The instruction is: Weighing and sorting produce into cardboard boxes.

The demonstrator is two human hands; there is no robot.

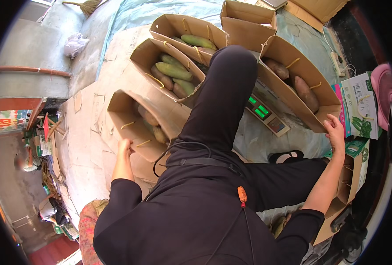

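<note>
My left hand (125, 146) is closed at the near left edge of an open cardboard box (120, 107), beside its yellow cord handle. Several pale brown, elongated pieces of produce (159, 134) lie in that box, partly hidden by its wall. On the right, my right hand (334, 126) grips the near corner of another open box (293, 99), some fingers raised. This box has yellow cord handles and holds long reddish-brown produce (306, 94). It stands at a digital scale (266, 115) with a lit green display; whether it rests on the scale is partly hidden.
Between my hands, my raised knee (233, 66) partly blocks the view. Beyond are boxes of long green and brown produce (174, 70), (198, 41) and another box (244, 20). A power strip (337, 64), printed carton (359, 106) and pink basin (383, 95) stand right.
</note>
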